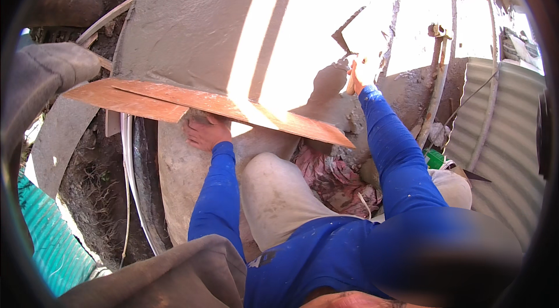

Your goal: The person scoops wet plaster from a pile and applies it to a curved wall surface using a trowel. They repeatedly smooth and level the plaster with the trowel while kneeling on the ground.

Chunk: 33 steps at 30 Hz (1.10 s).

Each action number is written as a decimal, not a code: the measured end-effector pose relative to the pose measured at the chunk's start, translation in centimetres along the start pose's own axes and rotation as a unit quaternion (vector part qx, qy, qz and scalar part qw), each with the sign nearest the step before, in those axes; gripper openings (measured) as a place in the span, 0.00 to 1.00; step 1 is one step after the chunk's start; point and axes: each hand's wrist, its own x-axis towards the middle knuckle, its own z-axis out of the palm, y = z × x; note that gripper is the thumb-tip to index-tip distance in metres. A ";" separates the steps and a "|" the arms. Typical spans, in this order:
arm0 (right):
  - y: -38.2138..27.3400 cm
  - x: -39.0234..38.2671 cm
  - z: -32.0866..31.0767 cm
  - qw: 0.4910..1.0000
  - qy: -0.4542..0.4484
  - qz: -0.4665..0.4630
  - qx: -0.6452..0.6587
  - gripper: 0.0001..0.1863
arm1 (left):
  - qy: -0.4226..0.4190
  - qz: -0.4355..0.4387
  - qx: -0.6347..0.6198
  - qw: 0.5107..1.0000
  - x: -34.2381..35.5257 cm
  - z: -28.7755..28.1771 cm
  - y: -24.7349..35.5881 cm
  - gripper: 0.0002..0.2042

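Wet grey cement (180, 22) spreads over a wide slab in front of me. A long reddish-brown wooden board (262, 114), apparently overlapping a second piece at its left end, lies along the slab's near edge. My left hand (208, 132) is at the board's near side, fingers bent against it and partly hidden by it. Farther out to the right, my right hand (362, 73) is closed round the handle of what looks like a trowel (351, 82). Glare washes out most of its blade, which rests on or just over the cement; a dark angled shape shows beside it.
A crumpled reddish sack (332, 174) lies by my knees. On the right stand a pole (437, 92) and a grey corrugated sheet (501, 133). White pipes (129, 174) and a teal corrugated sheet (49, 238) are at left. Brownish cloth (169, 273) covers the lower left.
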 end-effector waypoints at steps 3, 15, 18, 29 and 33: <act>-0.7 -0.4 1.7 0.998 0.012 0.041 0.049 0.09 | -0.010 -0.003 -0.002 1.000 0.0 -0.4 0.0 0.31; 0.9 -0.7 14.6 0.986 -0.166 -0.004 0.005 0.12 | -0.028 -0.001 -0.029 0.999 0.2 -1.3 -0.2 0.32; 2.1 2.4 16.0 0.968 -0.227 -0.094 -0.047 0.13 | -0.045 0.020 -0.052 0.997 -0.2 -1.2 1.8 0.32; -6.5 -12.4 26.5 0.844 -0.287 -0.263 -0.368 0.16 | -0.002 -0.005 -0.043 0.999 0.2 -0.1 -1.5 0.32; -1.6 -4.9 23.5 0.806 -0.286 -0.336 -0.394 0.16 | -0.022 0.018 -0.049 0.998 -0.3 0.1 0.8 0.32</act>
